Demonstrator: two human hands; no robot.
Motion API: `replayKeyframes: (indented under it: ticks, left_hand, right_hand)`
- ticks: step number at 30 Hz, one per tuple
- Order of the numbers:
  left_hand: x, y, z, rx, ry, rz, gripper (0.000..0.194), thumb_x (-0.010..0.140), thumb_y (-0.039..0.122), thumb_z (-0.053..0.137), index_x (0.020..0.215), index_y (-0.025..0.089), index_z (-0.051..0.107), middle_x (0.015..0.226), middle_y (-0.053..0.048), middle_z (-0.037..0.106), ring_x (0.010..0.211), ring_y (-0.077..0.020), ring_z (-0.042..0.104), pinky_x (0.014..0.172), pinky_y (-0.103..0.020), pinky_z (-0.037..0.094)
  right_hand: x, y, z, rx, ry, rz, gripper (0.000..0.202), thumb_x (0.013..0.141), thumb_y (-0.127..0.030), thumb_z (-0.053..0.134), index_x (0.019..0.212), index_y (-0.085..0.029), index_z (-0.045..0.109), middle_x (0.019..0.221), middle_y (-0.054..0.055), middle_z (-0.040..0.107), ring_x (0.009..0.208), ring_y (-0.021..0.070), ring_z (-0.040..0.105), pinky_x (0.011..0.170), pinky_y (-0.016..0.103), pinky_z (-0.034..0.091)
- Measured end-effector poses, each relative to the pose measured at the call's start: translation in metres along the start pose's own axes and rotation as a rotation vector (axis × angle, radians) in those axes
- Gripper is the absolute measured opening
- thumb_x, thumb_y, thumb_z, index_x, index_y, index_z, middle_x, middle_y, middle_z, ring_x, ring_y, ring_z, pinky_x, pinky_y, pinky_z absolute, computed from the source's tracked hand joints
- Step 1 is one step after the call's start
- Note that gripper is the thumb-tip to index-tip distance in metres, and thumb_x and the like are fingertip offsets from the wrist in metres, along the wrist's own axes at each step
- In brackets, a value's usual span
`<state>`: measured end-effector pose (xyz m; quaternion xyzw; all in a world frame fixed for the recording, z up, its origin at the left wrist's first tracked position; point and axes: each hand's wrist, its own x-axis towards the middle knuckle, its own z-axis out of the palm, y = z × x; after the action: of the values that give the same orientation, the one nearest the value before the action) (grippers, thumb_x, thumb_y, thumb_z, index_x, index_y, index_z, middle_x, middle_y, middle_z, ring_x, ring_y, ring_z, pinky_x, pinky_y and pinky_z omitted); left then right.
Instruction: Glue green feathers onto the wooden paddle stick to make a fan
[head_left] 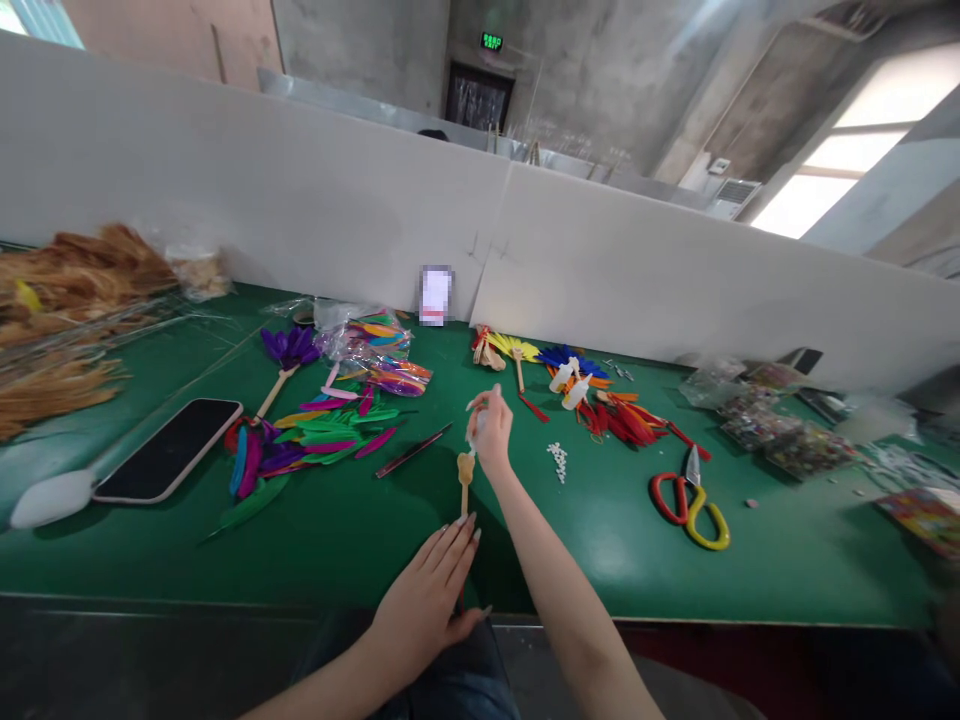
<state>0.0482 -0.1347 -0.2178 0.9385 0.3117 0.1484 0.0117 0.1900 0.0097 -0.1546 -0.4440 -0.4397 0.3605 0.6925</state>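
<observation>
Wooden stick (465, 484) juts from beneath the flattened left hand (435, 585), which apparently pins it.

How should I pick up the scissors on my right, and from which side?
Take the scissors by the red loop and yellow loop, coming from your side of the table. The loops lie toward you and the metal blades point away, toward the white partition. The openings face up, so fingers could probably enter from above, clear of the blades.
</observation>
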Motion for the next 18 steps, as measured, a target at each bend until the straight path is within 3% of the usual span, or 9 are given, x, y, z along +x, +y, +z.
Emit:
replayKeyframes:
  ticks: [4,8,18]
  left_hand:
    - [0.000,0.000,0.001,-0.014,0.015,0.001,0.068,0.086,0.046,0.043,0.143,0.013,0.027,0.147,-0.011,0.034,0.134,-0.0232,0.032,0.108,-0.036,0.029]
    - [0.000,0.000,0.002,-0.004,-0.003,-0.001,0.070,0.085,0.047,0.043,0.143,0.012,0.026,0.146,-0.012,0.035,0.134,-0.0231,0.033,0.108,-0.036,0.029]
    - [0.000,-0.001,0.001,0.018,0.007,0.009,0.069,0.085,0.047,0.043,0.142,0.012,0.028,0.146,-0.012,0.036,0.133,-0.0233,0.035,0.108,-0.035,0.029]
  right_hand:
    - [0.004,-0.002,-0.006,-0.001,0.029,-0.017,0.050,0.084,-0.064,0.037,0.061,-0.021,0.048,0.031,-0.010,0.033,0.023,0.0063,0.030,0.028,0.019,0.023]
    - [0.001,-0.006,-0.004,0.031,0.046,-0.025,0.051,0.086,-0.064,0.030,0.066,-0.021,0.049,0.033,-0.010,0.037,0.024,0.0070,0.032,0.028,0.019,0.025]
    - [-0.002,-0.009,0.007,0.088,-0.022,0.013,0.051,0.086,-0.063,0.032,0.066,-0.021,0.050,0.031,-0.010,0.037,0.023,0.0069,0.032,0.027,0.019,0.024]
